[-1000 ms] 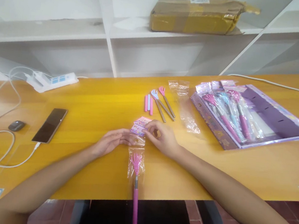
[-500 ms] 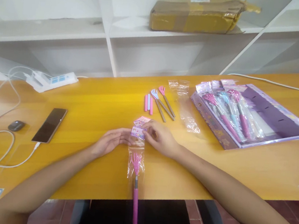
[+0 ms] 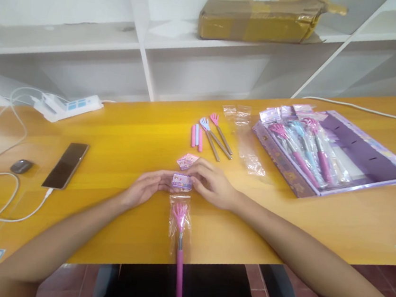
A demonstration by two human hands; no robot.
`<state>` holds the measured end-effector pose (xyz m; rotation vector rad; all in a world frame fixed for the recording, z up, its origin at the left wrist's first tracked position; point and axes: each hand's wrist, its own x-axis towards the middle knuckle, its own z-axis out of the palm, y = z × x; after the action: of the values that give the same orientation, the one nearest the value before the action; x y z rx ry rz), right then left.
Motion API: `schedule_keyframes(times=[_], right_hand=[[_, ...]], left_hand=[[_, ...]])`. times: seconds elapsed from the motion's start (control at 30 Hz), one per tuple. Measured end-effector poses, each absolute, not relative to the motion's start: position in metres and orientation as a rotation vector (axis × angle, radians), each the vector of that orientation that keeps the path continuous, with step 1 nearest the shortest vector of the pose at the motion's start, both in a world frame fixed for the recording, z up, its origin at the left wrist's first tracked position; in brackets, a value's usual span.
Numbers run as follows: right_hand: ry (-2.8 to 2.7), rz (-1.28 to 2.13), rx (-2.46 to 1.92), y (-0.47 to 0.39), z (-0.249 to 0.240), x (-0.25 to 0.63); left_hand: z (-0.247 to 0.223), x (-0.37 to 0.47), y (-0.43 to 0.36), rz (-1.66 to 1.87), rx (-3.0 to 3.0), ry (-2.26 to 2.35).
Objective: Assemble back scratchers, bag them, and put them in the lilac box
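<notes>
A small purple card (image 3: 182,182) lies at the top of a clear bag, between my two hands. My left hand (image 3: 146,188) has its fingers closed on the card's left edge. From the other side, my right hand (image 3: 211,183) pinches the card's right edge. Inside the bag below is a pink hand-shaped scratcher (image 3: 179,265), its handle reaching past the table's front edge. More small cards (image 3: 186,161) lie just beyond my hands. Farther back are pink and blue tubes (image 3: 196,136) and unbagged scratchers with metal rods (image 3: 216,138).
Empty clear bags (image 3: 246,144) lie right of the scratchers. A purple box (image 3: 371,163) holds several bagged scratchers. At left are a phone (image 3: 66,166), a black earbud case (image 3: 22,166), cables and a power strip (image 3: 70,107). A taped carton (image 3: 259,19) sits on the shelf.
The purple card has moved slightly toward me, down to the bag's top, and now looks folded. My right hand has shifted a little with it.
</notes>
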<state>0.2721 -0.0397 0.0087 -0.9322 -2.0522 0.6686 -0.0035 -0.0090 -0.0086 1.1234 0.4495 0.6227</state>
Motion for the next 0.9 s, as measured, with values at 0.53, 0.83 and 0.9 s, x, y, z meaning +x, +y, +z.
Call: schedule_keyframes(times=[0.53, 0.83, 0.9], right_hand=[[-2.024, 0.605, -0.853, -0.038, 0.004, 0.271], [-1.868, 0.911, -0.961, -0.036, -0.005, 0.265], [-1.836, 0.906, -0.969, -0.036, -0.007, 0.264]], left_hand=[[-0.005, -0.003, -0.009, 0.623, 1.155, 0.445], [-0.008, -0.004, -0.008, 0.616, 1.152, 0.438], [-0.008, -0.004, -0.008, 0.612, 1.16, 0.432]])
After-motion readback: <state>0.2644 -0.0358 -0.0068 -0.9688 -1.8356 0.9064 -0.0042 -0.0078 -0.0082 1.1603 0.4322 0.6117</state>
